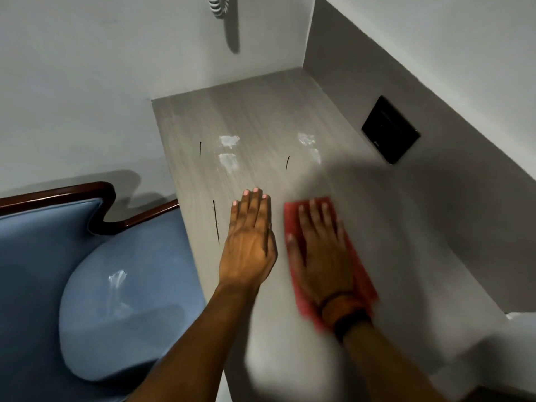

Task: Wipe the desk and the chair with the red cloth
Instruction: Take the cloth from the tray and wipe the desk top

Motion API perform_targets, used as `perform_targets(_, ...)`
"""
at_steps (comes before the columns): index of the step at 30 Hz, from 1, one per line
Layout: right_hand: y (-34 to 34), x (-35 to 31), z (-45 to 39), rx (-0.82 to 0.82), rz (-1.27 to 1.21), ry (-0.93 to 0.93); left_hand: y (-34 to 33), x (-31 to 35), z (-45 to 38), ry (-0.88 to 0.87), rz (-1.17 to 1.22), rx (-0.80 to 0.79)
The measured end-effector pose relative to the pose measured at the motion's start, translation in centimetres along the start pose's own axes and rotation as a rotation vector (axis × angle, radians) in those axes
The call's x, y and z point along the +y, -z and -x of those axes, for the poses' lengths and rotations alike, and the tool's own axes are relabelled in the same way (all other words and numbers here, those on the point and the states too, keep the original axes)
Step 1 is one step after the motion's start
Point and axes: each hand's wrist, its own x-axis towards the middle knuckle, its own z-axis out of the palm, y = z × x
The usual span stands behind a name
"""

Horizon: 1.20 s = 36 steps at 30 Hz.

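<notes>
A grey wood-grain desk [261,126] fills the middle of the view, set into a wall corner. The red cloth [359,274] lies flat on it, right of centre. My right hand [322,250] presses palm-down on the cloth with fingers spread; it is blurred by motion. Just to its left, my left hand [249,242] rests flat on the bare desk, fingers together, holding nothing. The chair [116,300], with a blue padded seat and dark wooden frame, stands at the desk's left edge.
A black square panel [390,129] is set in the slanted wall on the right. A coiled white cord [217,5] hangs on the back wall. Shiny patches [229,149] and thin dark marks [216,221] show on the desk. White walls close in behind and right.
</notes>
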Motion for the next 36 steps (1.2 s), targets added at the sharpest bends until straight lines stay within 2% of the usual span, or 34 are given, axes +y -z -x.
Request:
perform_targets(3,-0.7,0.6,1.7,-0.058,-0.014,0.05,-0.2,-0.1,0.0,-0.008,0.0,0.0)
perform_targets(7,0.3,1.7,-8.6,-0.111,-0.055,0.04,-0.2,-0.2,0.0,-0.012,0.003,-0.001)
perform_targets(9,0.8,2.2,-11.2,-0.113,-0.053,0.003,-0.2,-0.1,0.1,-0.017,0.002,-0.008)
perform_targets(11,0.7,2.8,-8.1,-0.1,-0.085,-0.017,-0.2,-0.2,0.3,-0.03,0.007,-0.015)
perform_targets(16,1.6,5.9,10.4,-0.002,-0.096,-0.064,-0.2,0.0,0.1,-0.004,-0.009,-0.025)
perform_targets(18,1.7,6.1,11.2,0.002,-0.115,-0.075,-0.3,-0.1,0.0,0.011,-0.013,-0.026)
perform_targets(21,1.7,5.2,4.0,-0.026,-0.124,-0.057,-0.5,0.0,0.1,0.012,-0.015,-0.029)
perform_targets(28,-0.3,2.3,-22.3,-0.018,-0.087,-0.133,-1.2,-0.3,0.1,0.04,-0.038,-0.035)
perform_targets(30,-0.8,-0.4,-23.0,-0.025,-0.121,-0.082,-1.1,-0.2,0.0,0.044,-0.047,-0.051)
perform_targets(32,-1.5,-2.6,-19.1,-0.043,-0.149,0.101,-0.7,-0.1,0.0,0.043,-0.036,-0.066)
perform_targets(34,-2.0,-2.5,-14.8,-0.083,-0.179,0.269,-0.5,0.0,0.1,0.038,-0.019,-0.089)
perform_targets(36,-1.6,-0.8,-15.6,-0.096,-0.167,0.295,-0.5,-0.2,0.4,0.029,-0.037,-0.088)
